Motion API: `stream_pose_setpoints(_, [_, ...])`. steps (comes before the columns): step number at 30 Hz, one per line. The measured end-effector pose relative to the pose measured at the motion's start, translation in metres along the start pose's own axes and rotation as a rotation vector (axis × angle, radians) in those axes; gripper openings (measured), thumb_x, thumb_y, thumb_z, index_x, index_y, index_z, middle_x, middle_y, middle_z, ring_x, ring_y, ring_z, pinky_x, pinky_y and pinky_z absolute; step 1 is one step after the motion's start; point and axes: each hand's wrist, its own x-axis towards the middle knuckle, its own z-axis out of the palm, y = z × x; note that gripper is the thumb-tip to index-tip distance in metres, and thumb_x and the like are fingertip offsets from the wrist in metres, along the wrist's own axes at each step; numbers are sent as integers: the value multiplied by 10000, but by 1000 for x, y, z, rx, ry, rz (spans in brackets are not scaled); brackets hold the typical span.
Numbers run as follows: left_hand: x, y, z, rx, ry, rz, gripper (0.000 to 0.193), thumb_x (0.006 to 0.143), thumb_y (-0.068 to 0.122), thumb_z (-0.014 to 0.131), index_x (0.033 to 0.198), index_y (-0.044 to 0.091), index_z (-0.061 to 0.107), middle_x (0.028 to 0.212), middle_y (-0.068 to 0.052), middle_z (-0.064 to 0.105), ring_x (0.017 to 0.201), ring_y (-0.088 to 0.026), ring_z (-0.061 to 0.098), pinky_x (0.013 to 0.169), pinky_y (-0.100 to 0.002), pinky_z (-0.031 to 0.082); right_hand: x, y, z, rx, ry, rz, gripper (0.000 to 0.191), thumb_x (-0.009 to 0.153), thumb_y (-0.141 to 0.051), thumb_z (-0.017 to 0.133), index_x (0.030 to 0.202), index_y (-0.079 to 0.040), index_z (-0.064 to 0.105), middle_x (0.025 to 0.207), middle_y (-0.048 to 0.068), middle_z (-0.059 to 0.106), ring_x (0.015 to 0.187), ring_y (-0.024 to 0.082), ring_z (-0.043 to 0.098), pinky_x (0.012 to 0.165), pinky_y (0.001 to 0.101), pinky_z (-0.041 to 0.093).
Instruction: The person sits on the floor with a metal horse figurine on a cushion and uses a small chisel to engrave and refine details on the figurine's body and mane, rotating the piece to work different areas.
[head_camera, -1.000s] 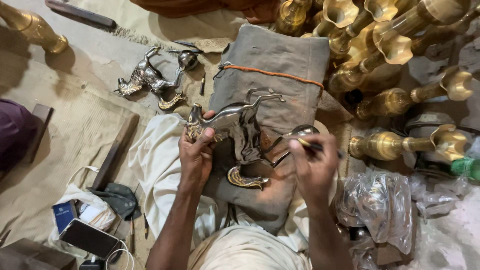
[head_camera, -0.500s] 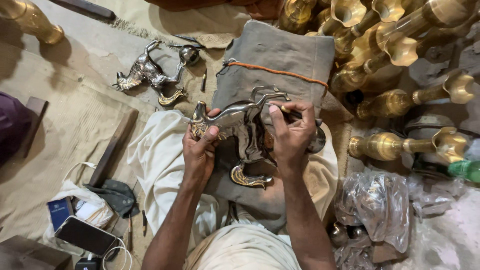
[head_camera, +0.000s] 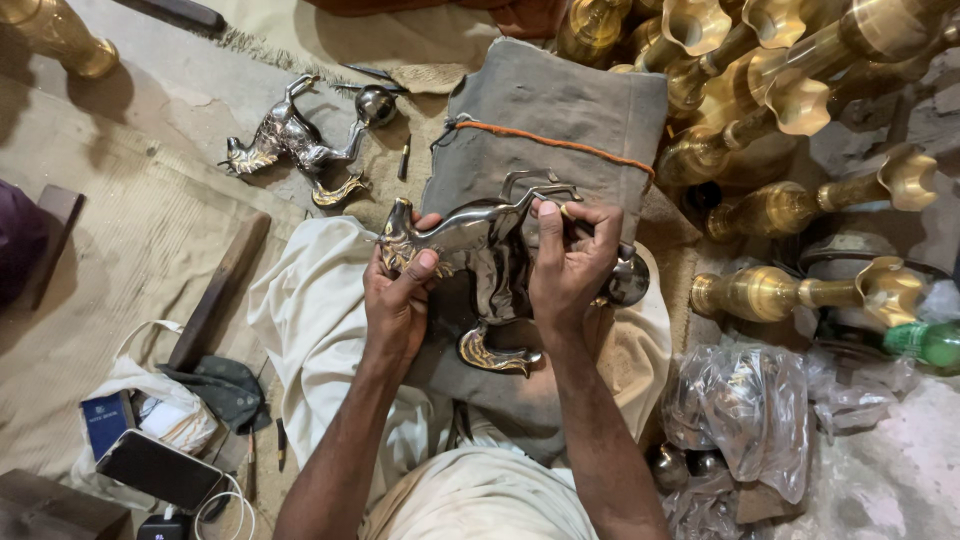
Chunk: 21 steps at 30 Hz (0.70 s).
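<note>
Far left, phone (head_camera: 150, 467) and white bag (head_camera: 150, 420) on the mat; wooden bar (head_camera: 220, 290) beside them; second silver horse figure (head_camera: 300, 145) lies apart, up near the grey cloth pad (head_camera: 560, 110); my left hand (head_camera: 400, 295) clenched around the head end of the silver horse figurine (head_camera: 480, 250), which sits over my lap against the pad; my right hand (head_camera: 570, 265) grasps its back, fingers curled over the top, thumb pressed down; right of that, brass candlesticks (head_camera: 790, 290) lying in a pile; green bottle (head_camera: 925, 342) at far right.
</note>
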Motion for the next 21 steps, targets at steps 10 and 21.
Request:
stream_pose_setpoints(10, [0,-1,0,1,1,-7,610,879,22,775,1416,12,488,1418,-122,627,845,-48,593,721,-203,489,3,2,-16,-13,-106,50,191,1028,36,668,1051,-10,484,1033,102,653,998,173,730,897,272,602])
stream_pose_setpoints(21, [0,-3,0,5,3,-6,620,877,25,777,1425,11,488,1424,-135,622,890,-68,624,772,-224,532,2,-6,-27,38,-194,139,221,1009,32,689,1058,-22,481,1084,154,718,1009,163,728,906,264,602])
